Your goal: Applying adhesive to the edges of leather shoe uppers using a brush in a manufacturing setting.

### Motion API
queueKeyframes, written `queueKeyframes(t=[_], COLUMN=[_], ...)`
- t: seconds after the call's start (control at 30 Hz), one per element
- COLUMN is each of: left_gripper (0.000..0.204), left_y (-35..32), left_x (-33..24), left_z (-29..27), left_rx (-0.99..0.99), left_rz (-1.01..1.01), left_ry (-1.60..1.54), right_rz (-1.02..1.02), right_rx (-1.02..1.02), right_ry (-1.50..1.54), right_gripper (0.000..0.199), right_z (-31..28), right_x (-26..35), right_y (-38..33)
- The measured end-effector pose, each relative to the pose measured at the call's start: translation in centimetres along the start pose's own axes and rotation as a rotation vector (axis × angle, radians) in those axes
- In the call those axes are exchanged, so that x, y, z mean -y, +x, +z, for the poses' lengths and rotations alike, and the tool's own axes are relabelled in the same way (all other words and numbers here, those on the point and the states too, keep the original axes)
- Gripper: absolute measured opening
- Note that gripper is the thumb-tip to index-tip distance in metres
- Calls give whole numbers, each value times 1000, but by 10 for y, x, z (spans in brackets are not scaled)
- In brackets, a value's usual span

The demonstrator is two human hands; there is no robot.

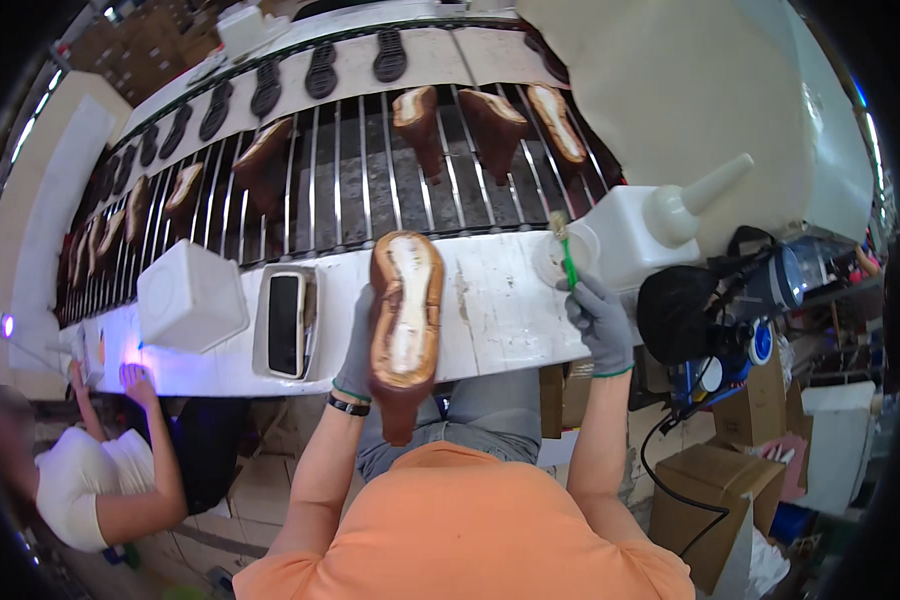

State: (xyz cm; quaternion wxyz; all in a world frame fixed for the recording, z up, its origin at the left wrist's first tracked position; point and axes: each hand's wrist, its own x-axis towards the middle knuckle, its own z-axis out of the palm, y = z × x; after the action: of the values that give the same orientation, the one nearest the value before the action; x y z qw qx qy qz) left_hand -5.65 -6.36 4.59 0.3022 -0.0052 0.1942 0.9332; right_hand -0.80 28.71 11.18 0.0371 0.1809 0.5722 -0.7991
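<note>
Your orange shirt (470, 520) fills the bottom edge, cutting off your lap. Left hand (358, 345), grey-gloved, is clamped around a brown shoe upper on its last (406, 320), sole side up and pale in the middle; fingers mostly hidden behind it. Right hand (600, 320), also gloved, is closed on a green-handled brush (564, 248) whose bristles sit over a small white cup (570, 255); cup contents unreadable. White worktop (490, 300) is scuffed, with a white box (190, 295) and a tray holding a black sole (285, 322). Behind runs a roller conveyor (350, 180) carrying more lasted shoes. Another person (90, 480) works at your left, blurred.
</note>
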Motion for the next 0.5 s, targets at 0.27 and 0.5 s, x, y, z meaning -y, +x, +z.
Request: queueKeyframes(t=[0.27, 0.5], left_gripper=[60, 74], left_y=[-16, -20], left_x=[-13, -21], left_z=[96, 128], left_rx=[-184, -99], left_rz=[39, 125], left_ry=[503, 700], right_rz=[-409, -467], right_rx=[156, 424], right_ry=[-480, -644], right_gripper=[21, 29], right_z=[83, 94], right_x=[74, 79], right_y=[-36, -62])
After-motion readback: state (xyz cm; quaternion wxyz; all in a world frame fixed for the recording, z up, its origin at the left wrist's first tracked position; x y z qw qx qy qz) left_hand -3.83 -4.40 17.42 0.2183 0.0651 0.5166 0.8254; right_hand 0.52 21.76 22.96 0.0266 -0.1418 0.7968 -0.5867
